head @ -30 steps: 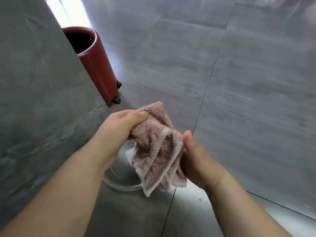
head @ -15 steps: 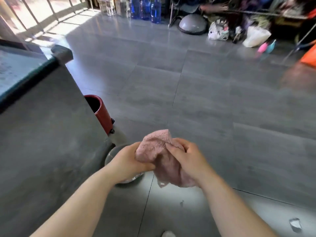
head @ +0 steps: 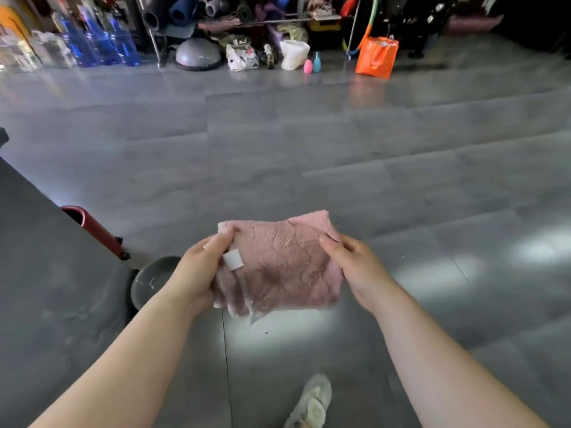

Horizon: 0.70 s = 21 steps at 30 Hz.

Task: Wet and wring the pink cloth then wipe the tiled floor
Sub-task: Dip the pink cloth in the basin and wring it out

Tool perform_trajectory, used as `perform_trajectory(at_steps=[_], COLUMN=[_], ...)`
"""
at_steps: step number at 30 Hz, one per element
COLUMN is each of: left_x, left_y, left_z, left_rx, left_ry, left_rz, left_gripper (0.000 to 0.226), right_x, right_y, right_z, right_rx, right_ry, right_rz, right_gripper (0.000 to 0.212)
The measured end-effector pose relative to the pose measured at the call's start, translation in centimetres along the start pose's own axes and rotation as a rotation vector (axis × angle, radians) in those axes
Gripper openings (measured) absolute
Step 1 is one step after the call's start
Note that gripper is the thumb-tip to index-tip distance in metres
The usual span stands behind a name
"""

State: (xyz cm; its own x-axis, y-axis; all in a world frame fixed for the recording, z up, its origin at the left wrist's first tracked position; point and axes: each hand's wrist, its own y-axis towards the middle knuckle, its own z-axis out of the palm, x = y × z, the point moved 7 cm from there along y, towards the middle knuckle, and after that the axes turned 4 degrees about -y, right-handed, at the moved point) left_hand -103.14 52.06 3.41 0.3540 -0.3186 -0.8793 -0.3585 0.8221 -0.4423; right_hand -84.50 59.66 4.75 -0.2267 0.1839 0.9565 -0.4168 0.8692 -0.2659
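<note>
Far shelf clutter (head: 247, 23) blurred, round grey basin (head: 151, 281) half hidden behind left hand (head: 197, 273), dark red cylindrical bin (head: 92, 227) mostly behind grey slab (head: 52, 288), pale fabric shoe (head: 310, 403) cut by bottom edge.

Both bare forearms reach forward from the lower corners of the view and converge toward the middle. The left hand (head: 197, 270) is closed around the left edge of the cloth (head: 278, 264), thumb lying on top and fingers curled underneath (only the thumb and the knuckle side show). The right hand (head: 355, 267) pinches the cloth's right edge, thumb on the upper face, the other fingers hidden beneath. The wrists are roughly level, palms turned inward toward each other, with the hands apart and the cloth held between them. A foot in a slipper (head: 312, 403) shows at the bottom edge.
</note>
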Motion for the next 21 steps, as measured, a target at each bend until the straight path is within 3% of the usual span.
perform_trajectory(at_steps=[2,5,8,12,14,16,19,21], left_x=[0.2,1.0,3.1,7.0,9.2,11.6,15.6,18.4], left_y=[-1.9,-4.7,-7.2,-11.0,-13.0,-15.6,-20.1,-22.5], left_z=[3.6,10.0,16.6,28.3,34.5,41.4,51.4,56.4], left_rx=[0.065,0.171,0.216,0.384,0.445,0.598,0.84,0.901], left_ry=[-0.017,0.148,0.281,0.271,0.277,0.418,0.732,1.069], left_rz=[-0.036,-0.043,-0.051,-0.038,-0.019,0.063,0.195,0.351], left_gripper=[0.034,0.037,0.035,0.018,0.052,0.078,0.072,0.066], right_x=[0.6,-0.1,-1.7,-4.8,-6.2,-7.6,-9.0,-10.2], right_y=[-3.5,-8.1,-12.1,-18.3,-21.8,-25.2,-29.7,-32.0], right_z=[-2.4,-7.1,-14.1,-26.6,-33.3,-39.7,-47.6,-51.4], right_rx=[0.089,0.127,-0.012,-0.242,-0.347,-0.435,-0.529,-0.538], right_ry=[-0.035,-0.197,-0.311,-0.236,-0.166,-0.14,-0.136,-0.106], right_rz=[-0.02,-0.014,0.035,0.105,0.142,0.143,0.167,0.211], right_gripper=[0.015,0.045,0.056,0.055,0.058,0.058,0.047,0.042])
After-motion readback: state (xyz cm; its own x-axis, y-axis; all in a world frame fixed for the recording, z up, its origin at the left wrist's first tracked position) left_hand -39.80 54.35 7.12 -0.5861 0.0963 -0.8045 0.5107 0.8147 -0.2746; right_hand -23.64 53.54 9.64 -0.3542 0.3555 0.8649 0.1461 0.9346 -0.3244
